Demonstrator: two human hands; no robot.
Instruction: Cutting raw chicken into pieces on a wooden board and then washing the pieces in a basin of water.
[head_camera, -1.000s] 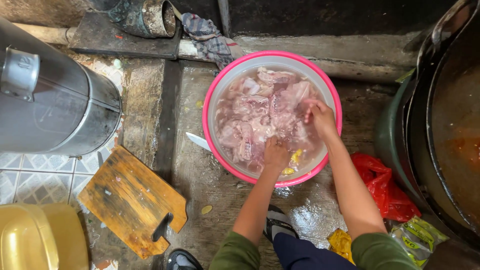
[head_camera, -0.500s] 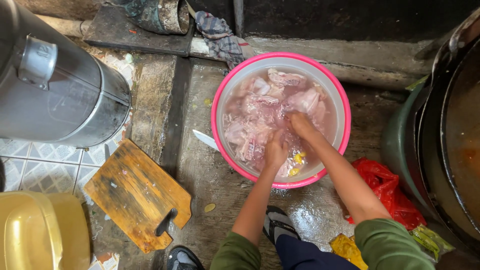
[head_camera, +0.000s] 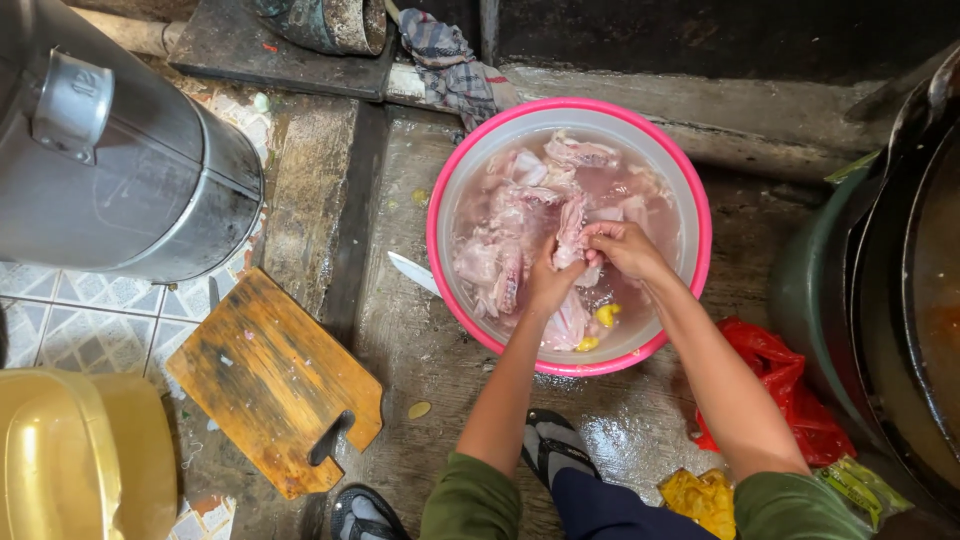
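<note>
Wet concrete floor (head_camera: 640, 440) underfoot, grimy and puddled, and we're looking straight down at the action. Both hands meet in the middle of the pink basin (head_camera: 700, 210): the left hand (head_camera: 548, 285) is curled around a strip of raw meat (head_camera: 570, 232) from below, the right hand (head_camera: 618, 247) pinches the same piece from the side, fingers closed tight on it, lifting it just above the cloudy pinkish water. More pale meat pieces (head_camera: 505, 255) crowd the basin all around, and a couple of yellow bits (head_camera: 606, 315) float near the rim closest to the person. Green sleeves at the bottom edge, sandalled feet (head_camera: 548, 452) planted just below the basin. Poking out from under the basin's left side, a knife blade (head_camera: 413, 272). Further left, a worn wooden cutting board (head_camera: 270, 385) lies flat on the floor, with a big metal pot (head_camera: 120, 170) tipped on its side above it and a yellow container (head_camera: 75, 455) in the corner. Over to the right, a red plastic bag (head_camera: 780, 385) sits crumpled beside a large dark pan (head_camera: 900, 300). Up top, a checked rag (head_camera: 450, 65) drapes over the ledge.
</note>
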